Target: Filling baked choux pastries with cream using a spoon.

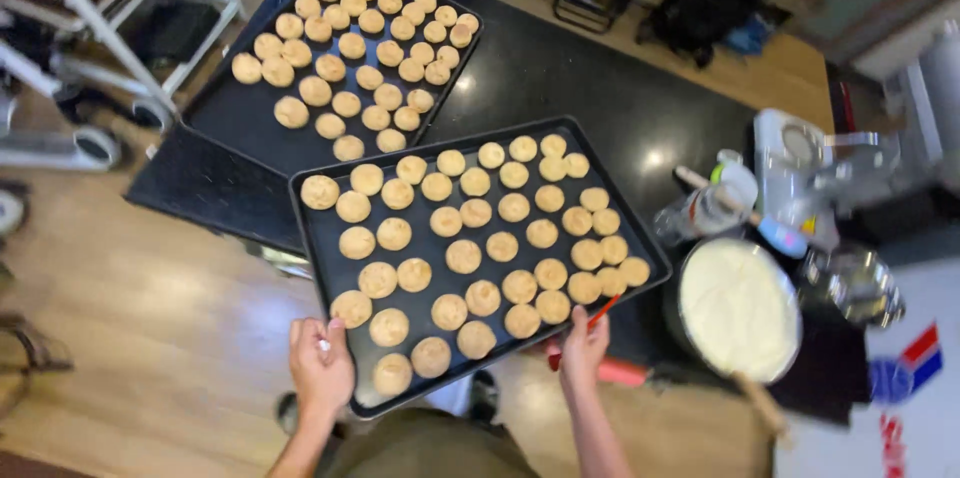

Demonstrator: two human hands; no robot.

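Both hands grip the near tray of baked cookies: left hand clasping its corner, right hand its edge; a second filled tray rests on the worktop.

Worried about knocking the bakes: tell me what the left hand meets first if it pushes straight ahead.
The left hand already grips the near tray edge; straight on, it would likely meet the nearest cookie first, though height is unclear.

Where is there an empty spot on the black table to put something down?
The black table is bare behind the near tray, right of the far tray. A smaller bare patch lies left of the near tray, at the table's left corner. The right end is crowded by the bowl of white batter, a bottle and a machine.
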